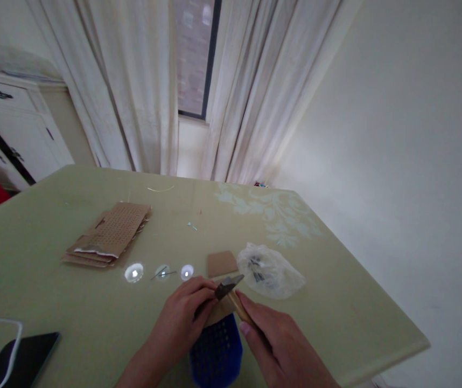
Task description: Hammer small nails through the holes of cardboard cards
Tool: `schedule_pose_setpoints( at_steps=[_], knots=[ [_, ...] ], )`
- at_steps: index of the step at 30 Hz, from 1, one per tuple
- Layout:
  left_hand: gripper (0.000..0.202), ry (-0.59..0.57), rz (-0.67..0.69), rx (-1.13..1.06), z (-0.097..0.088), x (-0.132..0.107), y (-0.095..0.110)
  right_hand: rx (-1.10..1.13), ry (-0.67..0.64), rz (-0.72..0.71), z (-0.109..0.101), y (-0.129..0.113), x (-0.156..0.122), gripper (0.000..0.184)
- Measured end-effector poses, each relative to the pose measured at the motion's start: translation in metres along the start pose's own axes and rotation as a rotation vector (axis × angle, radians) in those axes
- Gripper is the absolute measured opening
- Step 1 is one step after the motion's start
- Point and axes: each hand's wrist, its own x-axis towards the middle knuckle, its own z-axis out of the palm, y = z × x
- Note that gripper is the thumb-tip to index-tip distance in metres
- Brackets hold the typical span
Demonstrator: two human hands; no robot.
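Note:
In my right hand (277,337) is a small hammer (239,306) with a wooden handle and a dark metal head. The head is up against the fingertips of my left hand (188,310). The left fingers are pinched together over a tan piece of cardboard (222,311); what sits between the fingertips is hidden. Under both hands stands a blue plastic basket (216,353) with a perforated pattern. Just beyond the hammer lies a flat brown cardboard square (222,263). Beside it rests a clear plastic bag (275,272) with small dark pieces inside.
A stack of brown cardboard (112,231) lies on the green table (93,318) at left. Thin metal pins (163,273) lie among bright light reflections. Small bluish scraps (191,226) are farther back. A black phone-like device (23,358) with a white cable (18,345) is front left.

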Motion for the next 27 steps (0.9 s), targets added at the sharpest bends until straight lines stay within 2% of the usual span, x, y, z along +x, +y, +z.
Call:
schedule_pose_setpoints(
  at_steps=[3,6,10,13,16,21,24,27],
  knots=[
    [0.018,0.011,-0.051,0.010,0.001,-0.003,-0.001,0.008,0.098,-0.015,0.001,0.003,-0.005,0.051],
    [0.037,-0.019,-0.106,-0.011,0.000,-0.004,0.000,0.007,0.145,-0.024,0.007,0.007,-0.008,0.052],
    [0.036,-0.042,-0.146,-0.057,-0.001,-0.001,0.003,-0.005,0.016,-0.010,0.020,0.011,-0.006,0.055],
    [0.036,-0.038,-0.149,-0.081,-0.001,0.000,0.003,0.011,0.014,-0.009,0.026,0.014,-0.004,0.056],
    [0.038,-0.035,-0.160,-0.085,-0.001,0.000,0.004,0.011,0.046,-0.013,0.028,0.015,-0.004,0.056],
    [0.033,-0.047,-0.184,-0.104,0.000,-0.001,0.005,0.041,-0.066,0.006,0.020,0.012,-0.002,0.052],
    [0.037,-0.028,-0.195,-0.112,0.002,-0.002,0.006,0.239,0.018,0.114,0.010,0.021,0.003,0.042],
    [0.038,0.040,-0.193,-0.119,0.001,-0.002,0.002,0.653,0.109,0.327,0.007,0.051,0.021,0.043]
  ],
)
